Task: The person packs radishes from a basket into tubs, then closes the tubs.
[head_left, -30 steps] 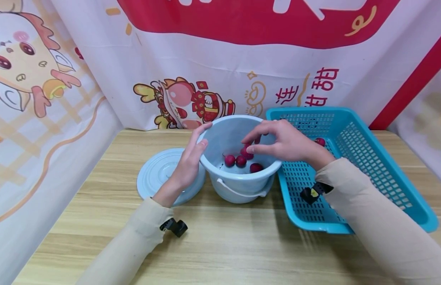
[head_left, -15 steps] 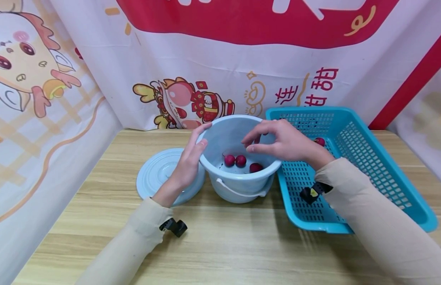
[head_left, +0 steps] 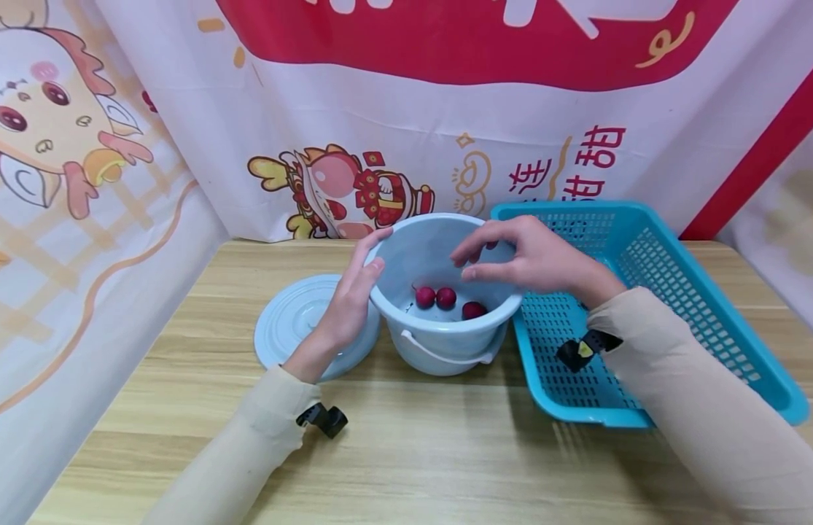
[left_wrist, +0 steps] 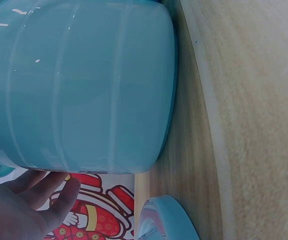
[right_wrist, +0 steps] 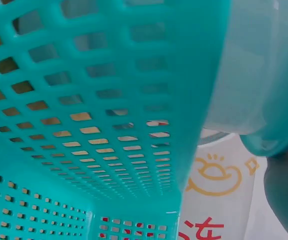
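Note:
In the head view my left hand (head_left: 349, 302) rests against the left side of a light blue bucket (head_left: 439, 348), fingers and thumb at its rim. In the left wrist view its fingers (left_wrist: 58, 205) lie near the bucket's wall. Over the bucket's right rim reaches my right hand (head_left: 534, 262), its fingers loosely bent with a gap between thumb and forefinger; nothing shows in it. Small round red radishes lie on the bucket's floor: one with a thin tail (head_left: 424, 297), a second radish (head_left: 446, 297) and a third radish (head_left: 475, 310). The hand hides part of the inside.
A teal perforated basket (head_left: 599, 417) stands to the right, under my right forearm. The bucket's lid (head_left: 294, 310) lies on the wooden table (head_left: 406, 452), left of the bucket. A printed cloth (head_left: 393, 117) hangs behind.
One second ago a radish was at my right fingertips; it has left them and is out of sight. The right hand has since shifted slightly right. The left hand stays at the bucket.

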{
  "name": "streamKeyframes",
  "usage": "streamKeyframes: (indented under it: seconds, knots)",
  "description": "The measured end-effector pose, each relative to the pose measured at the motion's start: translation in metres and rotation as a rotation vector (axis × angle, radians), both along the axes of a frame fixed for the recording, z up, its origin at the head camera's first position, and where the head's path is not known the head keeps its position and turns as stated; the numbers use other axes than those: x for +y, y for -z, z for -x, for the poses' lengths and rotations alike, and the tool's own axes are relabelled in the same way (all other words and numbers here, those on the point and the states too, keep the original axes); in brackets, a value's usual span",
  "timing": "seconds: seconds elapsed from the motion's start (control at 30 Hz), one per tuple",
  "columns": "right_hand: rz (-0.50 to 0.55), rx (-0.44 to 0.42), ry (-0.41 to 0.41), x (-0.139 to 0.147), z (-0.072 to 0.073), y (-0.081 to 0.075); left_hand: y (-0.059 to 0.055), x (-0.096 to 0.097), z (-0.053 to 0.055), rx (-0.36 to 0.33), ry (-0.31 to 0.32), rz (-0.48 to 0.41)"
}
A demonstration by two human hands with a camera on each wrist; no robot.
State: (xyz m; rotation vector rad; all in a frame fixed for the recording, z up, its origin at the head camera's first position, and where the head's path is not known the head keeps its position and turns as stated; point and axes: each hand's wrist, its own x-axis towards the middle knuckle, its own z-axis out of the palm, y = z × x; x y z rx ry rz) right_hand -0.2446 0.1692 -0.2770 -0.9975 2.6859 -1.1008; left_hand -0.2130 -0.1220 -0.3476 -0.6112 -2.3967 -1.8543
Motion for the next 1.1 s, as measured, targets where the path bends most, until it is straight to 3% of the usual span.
streamKeyframes:
  seconds: [0.2, 0.47, 0.8, 1.1]
  knots:
    - [0.049, -0.013, 0.065, 0.019, -0.002, -0.013, 0.0, 0.001, 0.0, 0.005, 0.006, -0.006]
    - [0.074, 0.052, 0.224, 0.058, -0.004, -0.02, 0.001, 0.002, 0.0, 0.001, -0.002, 0.009]
    - [0.035, 0.011, 0.262, 0.088, 0.001, -0.008, 0.001, 0.0, 0.0, 0.003, -0.004, 0.006]
    - [-0.083, -0.143, 0.279, 0.124, 0.01, 0.011, 0.0, 0.0, 0.0, 0.0, -0.007, 0.01]
